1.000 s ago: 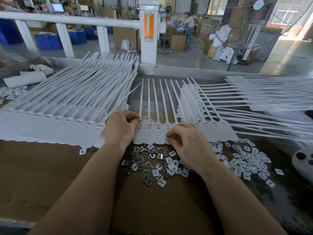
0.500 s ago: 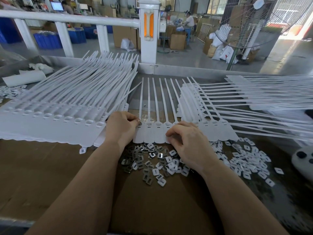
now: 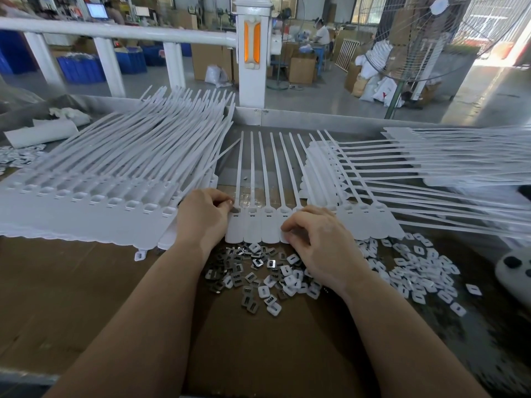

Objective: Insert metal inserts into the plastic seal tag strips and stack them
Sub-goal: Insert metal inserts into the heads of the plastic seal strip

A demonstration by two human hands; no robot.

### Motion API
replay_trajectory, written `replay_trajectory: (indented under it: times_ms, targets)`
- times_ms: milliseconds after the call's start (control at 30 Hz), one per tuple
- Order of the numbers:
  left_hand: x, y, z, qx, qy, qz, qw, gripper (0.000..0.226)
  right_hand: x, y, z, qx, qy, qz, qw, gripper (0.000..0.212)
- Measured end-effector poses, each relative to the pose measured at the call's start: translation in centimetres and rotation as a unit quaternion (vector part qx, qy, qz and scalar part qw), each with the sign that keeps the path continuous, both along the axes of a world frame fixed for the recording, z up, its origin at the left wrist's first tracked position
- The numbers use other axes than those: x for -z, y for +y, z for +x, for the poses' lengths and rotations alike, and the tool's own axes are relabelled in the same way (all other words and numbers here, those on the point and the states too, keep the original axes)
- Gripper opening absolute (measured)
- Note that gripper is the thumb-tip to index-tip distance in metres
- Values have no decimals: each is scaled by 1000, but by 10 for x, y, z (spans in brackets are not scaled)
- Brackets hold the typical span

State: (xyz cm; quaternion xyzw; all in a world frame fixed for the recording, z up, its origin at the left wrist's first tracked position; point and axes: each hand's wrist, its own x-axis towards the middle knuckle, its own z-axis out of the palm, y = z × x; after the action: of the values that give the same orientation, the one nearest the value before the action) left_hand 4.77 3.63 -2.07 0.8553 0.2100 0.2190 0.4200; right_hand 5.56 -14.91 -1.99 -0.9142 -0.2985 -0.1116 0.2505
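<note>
A joined strip of white plastic seal tags (image 3: pixel 260 225) lies flat in front of me, tails pointing away. My left hand (image 3: pixel 204 218) is curled at the strip's left end, its fingertips pinching a small metal insert (image 3: pixel 235 209) at the leftmost tag's socket. My right hand (image 3: pixel 316 239) rests curled on the strip's right part, fingertips pressing a tag's lower edge. A loose heap of metal inserts (image 3: pixel 244 271) mixed with white caps lies just below the strip, between my wrists.
A large stack of tag strips (image 3: pixel 94 182) fills the left. More strips (image 3: pixel 402 168) fan out on the right. White plastic caps (image 3: pixel 416 271) are scattered at the right, beside a grey device (image 3: pixel 514 271). Brown cardboard (image 3: pixel 71 297) covers the bench; a white railing (image 3: pixel 115 30) stands behind.
Both hands stay nearly in place; the left fingertips have shifted slightly at the leftmost tag's socket. The strip has not moved.
</note>
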Motion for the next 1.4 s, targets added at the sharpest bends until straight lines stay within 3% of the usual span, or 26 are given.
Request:
replay_trajectory:
  times_ms: [400, 767, 1233, 1400]
  targets:
    - [1, 2, -4, 15, 12, 35, 999, 6, -1, 0, -1, 0, -1, 5, 1000, 11]
    - [-1, 3, -4, 25, -25, -28, 999, 7, -1, 0, 0, 0, -2, 7, 1000, 10]
    - [5, 1, 7, 25, 48, 83, 995, 17, -1, 0, -1, 0, 4, 7, 1000, 11]
    - [4, 1, 4, 25, 30, 64, 997, 14, -1, 1, -1, 1, 5, 7, 1000, 11]
